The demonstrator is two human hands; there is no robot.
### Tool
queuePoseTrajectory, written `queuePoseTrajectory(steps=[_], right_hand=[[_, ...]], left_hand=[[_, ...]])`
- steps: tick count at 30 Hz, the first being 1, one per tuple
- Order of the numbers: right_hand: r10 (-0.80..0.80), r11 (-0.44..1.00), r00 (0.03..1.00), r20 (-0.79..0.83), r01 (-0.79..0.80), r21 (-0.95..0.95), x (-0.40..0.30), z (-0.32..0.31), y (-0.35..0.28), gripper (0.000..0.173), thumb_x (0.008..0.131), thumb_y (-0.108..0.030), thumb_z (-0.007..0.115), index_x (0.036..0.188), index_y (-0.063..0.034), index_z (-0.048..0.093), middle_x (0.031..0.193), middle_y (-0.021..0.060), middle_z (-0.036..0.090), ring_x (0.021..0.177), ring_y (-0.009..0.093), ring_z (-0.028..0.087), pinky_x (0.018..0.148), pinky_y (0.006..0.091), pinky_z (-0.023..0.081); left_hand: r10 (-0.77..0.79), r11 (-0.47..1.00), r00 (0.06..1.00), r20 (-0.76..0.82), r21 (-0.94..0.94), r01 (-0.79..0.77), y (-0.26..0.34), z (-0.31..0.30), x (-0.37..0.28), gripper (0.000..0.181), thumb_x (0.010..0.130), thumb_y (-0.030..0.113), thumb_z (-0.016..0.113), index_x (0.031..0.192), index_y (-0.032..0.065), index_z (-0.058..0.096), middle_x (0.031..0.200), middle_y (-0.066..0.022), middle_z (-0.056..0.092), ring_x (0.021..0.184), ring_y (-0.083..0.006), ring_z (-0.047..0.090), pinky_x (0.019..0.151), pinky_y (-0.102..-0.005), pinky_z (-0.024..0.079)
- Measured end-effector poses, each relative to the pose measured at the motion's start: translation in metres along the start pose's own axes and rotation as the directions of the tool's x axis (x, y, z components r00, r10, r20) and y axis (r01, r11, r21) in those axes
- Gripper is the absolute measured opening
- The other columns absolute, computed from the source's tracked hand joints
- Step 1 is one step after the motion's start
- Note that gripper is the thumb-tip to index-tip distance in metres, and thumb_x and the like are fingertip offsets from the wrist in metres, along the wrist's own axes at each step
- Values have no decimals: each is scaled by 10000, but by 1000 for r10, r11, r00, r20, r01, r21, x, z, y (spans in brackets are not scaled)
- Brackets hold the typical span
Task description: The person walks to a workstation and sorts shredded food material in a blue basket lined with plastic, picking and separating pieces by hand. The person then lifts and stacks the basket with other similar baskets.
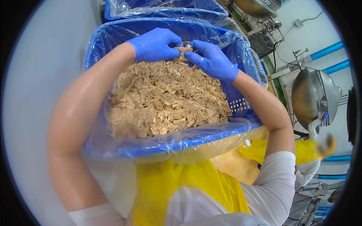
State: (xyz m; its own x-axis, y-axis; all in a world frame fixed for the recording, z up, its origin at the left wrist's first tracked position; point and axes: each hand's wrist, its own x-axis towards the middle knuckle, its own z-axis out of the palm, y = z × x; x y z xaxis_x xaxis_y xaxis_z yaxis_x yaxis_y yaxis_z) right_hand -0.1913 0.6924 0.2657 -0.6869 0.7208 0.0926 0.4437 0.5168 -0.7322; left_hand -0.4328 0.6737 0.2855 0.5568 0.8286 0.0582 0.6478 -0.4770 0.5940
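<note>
A blue plastic crate [175,144] lined with clear plastic film stands before me, holding a heap of pale tan shredded food pieces [169,96]. Over the far part of the heap, my left hand [157,45] in a blue glove pinches one side of a tan piece [184,52]. My right hand [212,59], gloved in blue too, grips the other side of that piece between thumb and fingers. Small crumbs cling to the right glove. What exactly the food is, I cannot tell.
Another film-lined blue crate [167,11] adjoins the far side. A pale wall [48,84] rises at the left. To the right are large steel kettles [314,96], a grey crate [261,45], blue pipes [326,52] and a person in a yellow apron [282,151].
</note>
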Motion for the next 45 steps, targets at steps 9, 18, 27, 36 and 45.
queuePoseTrajectory(steps=[9,18,27,36,45], right_hand=[[-39,968,992,-119,8,-250,9,-35,-8,178,943,-74,598,1104,-40,664,837,4,623,744,78,548,701,279,501],[-175,985,983,-49,173,-25,10,-21,-8,439,1064,-150,564,1465,-42,422,1044,92,666,790,125,681,696,284,558],[-87,988,988,127,69,139,-1,-22,-15,615,1055,-169,592,1585,-62,300,1138,125,673,825,148,712,735,293,586],[174,774,796,580,254,-580,-18,9,26,476,944,-267,715,1355,-69,580,1104,178,729,1032,356,708,927,454,563],[159,835,782,602,219,-505,3,21,-1,242,974,-183,601,1116,7,645,931,209,721,876,363,708,793,452,551]], left_hand=[[68,995,980,-189,79,-53,10,3,4,314,915,135,528,1129,16,724,821,-136,702,730,-204,666,732,-360,541],[106,994,930,-353,25,-104,11,15,4,409,914,160,659,1298,20,669,962,-93,714,813,-150,651,778,-332,546],[266,955,907,-327,215,-202,10,18,3,298,944,262,699,1121,22,712,878,-79,668,746,-173,588,718,-344,517],[-12,924,999,-35,381,24,-8,4,3,346,919,240,679,1180,18,722,1011,-171,738,898,-309,711,834,-417,570],[-248,940,857,451,326,101,11,10,-14,410,808,236,785,1137,-2,735,1046,-156,756,971,-280,727,919,-372,578]])
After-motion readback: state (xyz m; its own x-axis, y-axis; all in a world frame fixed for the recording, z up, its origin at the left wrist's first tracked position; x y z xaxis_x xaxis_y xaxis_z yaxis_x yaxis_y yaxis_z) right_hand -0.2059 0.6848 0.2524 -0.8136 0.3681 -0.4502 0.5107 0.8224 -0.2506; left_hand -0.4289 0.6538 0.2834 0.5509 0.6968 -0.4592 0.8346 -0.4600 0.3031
